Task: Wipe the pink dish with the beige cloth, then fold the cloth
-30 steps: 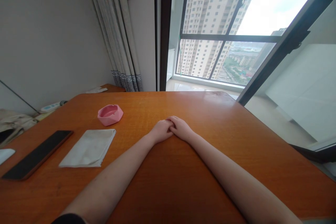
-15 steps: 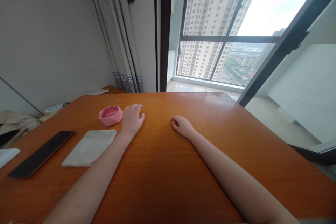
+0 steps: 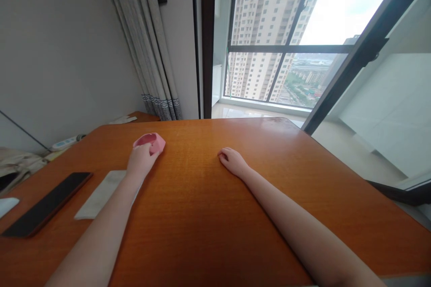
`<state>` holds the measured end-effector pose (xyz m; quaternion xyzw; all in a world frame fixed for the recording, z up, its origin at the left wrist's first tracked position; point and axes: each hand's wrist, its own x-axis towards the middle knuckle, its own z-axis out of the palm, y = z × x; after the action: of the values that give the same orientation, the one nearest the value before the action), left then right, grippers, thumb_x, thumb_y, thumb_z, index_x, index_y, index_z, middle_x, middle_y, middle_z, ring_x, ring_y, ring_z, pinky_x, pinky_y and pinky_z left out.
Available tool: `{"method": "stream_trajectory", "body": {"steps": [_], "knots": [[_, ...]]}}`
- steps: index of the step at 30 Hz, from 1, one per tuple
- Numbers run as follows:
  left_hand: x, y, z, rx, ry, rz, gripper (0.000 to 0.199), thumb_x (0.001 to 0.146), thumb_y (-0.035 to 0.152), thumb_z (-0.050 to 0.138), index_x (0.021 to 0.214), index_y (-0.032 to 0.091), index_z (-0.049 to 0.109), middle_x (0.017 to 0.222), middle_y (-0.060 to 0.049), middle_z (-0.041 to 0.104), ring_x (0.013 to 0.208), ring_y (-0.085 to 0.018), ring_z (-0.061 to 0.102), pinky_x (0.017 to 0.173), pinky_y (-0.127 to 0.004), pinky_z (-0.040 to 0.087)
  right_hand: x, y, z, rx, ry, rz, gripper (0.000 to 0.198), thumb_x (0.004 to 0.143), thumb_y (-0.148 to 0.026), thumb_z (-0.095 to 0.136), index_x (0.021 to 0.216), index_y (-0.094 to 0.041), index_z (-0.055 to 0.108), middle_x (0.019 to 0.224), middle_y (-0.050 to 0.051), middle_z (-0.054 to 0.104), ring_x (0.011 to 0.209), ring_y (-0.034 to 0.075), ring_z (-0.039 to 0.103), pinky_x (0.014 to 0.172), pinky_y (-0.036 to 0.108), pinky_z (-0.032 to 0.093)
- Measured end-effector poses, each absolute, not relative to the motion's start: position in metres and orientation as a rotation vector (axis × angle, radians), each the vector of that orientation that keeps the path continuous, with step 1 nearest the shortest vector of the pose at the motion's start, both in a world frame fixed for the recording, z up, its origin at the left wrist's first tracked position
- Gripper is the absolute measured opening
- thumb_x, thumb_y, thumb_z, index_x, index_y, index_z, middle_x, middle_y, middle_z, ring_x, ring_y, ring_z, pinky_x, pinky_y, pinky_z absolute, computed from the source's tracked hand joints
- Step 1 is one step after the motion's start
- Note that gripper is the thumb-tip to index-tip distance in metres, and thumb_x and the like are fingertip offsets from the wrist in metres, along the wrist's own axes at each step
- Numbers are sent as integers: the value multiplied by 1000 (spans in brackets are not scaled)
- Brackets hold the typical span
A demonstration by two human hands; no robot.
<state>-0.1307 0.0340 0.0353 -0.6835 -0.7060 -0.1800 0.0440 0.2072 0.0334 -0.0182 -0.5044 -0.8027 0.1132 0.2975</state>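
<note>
At the left of the table, a pink, faceted ashtray (image 3: pixel 159 143) is in the grip of my left hand (image 3: pixel 140 160). My fingers close over its near rim and hide part of the bowl. Whether its base touches the table, I cannot tell. Under my left forearm shows a folded pale cloth (image 3: pixel 100 195), partly covered by the arm. My right hand (image 3: pixel 233 162) rests on the tabletop near the middle, fingers curled in loosely with nothing visible in them.
The brown wooden table (image 3: pixel 202 215) has a rounded far edge. A long black flat slab (image 3: pixel 50 204) lies left of the cloth, with a white item (image 3: pixel 7 206) beyond it at the left edge. A grey curtain (image 3: pixel 144 49) hangs behind, beside a large window (image 3: pixel 286 48).
My left hand has moved from the right side of the ashtray onto its near rim and taken hold. The ashtray has shifted right and turned. My right hand stays put.
</note>
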Motion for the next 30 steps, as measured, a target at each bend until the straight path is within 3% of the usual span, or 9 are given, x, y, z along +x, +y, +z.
{"method": "stream_trajectory", "body": {"steps": [6, 10, 15, 22, 25, 28, 30], "knots": [[-34, 4, 35, -2449, -1694, -822, 26, 81, 43, 53, 77, 17, 53, 88, -10, 61, 87, -25, 53, 81, -37, 42, 208, 35, -19, -1290, -1944, 359, 19, 86, -20, 42, 97, -18, 58, 89, 3, 54, 69, 12, 53, 70, 25, 44], [9, -14, 22, -2671, -1477, -762, 23, 82, 40, 54, 78, 17, 53, 87, -8, 61, 86, -23, 52, 87, -40, 40, 210, 38, -21, -1272, -1946, 356, 22, 91, -31, 38, 91, -20, 58, 86, 3, 54, 79, 15, 53, 76, 28, 44], [21, -20, 19, -2753, -1450, -653, 21, 80, 38, 58, 77, 17, 55, 90, -8, 62, 88, -23, 52, 92, -43, 37, 211, 40, -22, -1235, -1977, 342, 38, 96, -36, 22, 85, -21, 56, 87, 4, 56, 90, 17, 52, 87, 32, 41], [19, -17, 18, -2777, -1436, -681, 19, 78, 36, 60, 79, 18, 57, 90, -7, 62, 90, -23, 53, 97, -45, 36, 212, 40, -23, -1253, -1977, 372, 43, 96, -40, 19, 86, -21, 56, 87, 5, 57, 92, 18, 52, 90, 33, 41], [17, -19, 18, -2826, -1382, -728, 26, 79, 39, 59, 94, 18, 59, 103, -9, 62, 101, -24, 53, 101, -47, 33, 212, 39, -21, -1268, -1986, 371, 44, 96, -40, 19, 85, -21, 57, 87, 5, 57, 91, 18, 52, 88, 33, 41], [8, -23, 28, -2835, -1311, -777, 44, 82, 42, 54, 120, 21, 50, 132, -11, 49, 124, -27, 41, 108, -53, 22, 211, 38, -19, -1264, -1989, 373, 44, 96, -39, 19, 84, -21, 56, 87, 5, 57, 90, 18, 52, 88, 32, 41], [-10, -27, 38, -2753, -1375, -804, 41, 86, 40, 45, 124, 23, 48, 138, -9, 45, 129, -26, 36, 110, -54, 17, 212, 38, -19, -1254, -1981, 376, 43, 96, -39, 19, 85, -21, 56, 87, 5, 58, 91, 18, 52, 88, 32, 41]]}}
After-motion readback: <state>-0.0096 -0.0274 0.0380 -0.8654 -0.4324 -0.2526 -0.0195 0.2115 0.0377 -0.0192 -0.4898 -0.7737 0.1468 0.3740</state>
